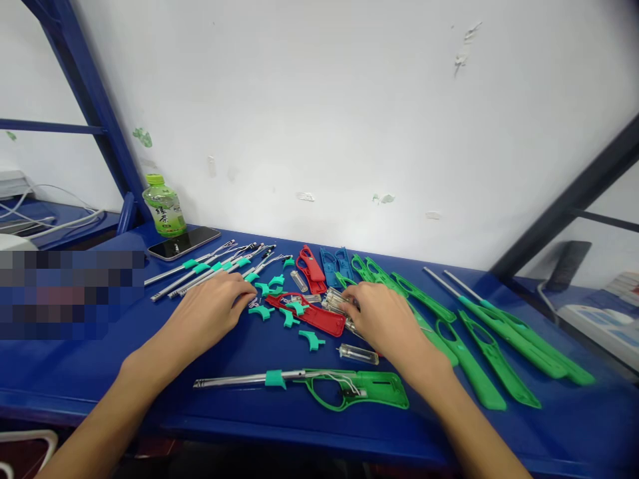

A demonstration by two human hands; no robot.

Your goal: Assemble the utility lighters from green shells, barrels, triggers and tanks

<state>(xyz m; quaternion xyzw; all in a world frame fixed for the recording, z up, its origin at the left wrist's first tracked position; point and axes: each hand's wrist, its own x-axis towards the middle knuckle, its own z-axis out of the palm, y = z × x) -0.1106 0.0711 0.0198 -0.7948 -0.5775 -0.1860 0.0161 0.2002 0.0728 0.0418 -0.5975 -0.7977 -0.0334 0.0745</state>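
On the blue table, my left hand (219,303) is closed, thumb and index finger together beside small teal triggers (260,311); what lies between the fingertips is too small to make out. My right hand (377,309) curls its fingers onto a clear fuel tank (333,299) in a small heap, partly hiding the heap. Nearest me lies a green lighter half-shell (382,389) with a metal lighter tube (239,380), a teal trigger and wires laid in it. A red half-shell (324,319) lies between my hands, and a loose clear tank (358,354) sits in front of them.
Several metal tubes with teal triggers (200,268) lie behind my left hand. Green shells (472,366) spread to the right; blue shells (335,265) lie at the back. A phone (184,243) and a green tea bottle (164,207) stand back left, near the white wall.
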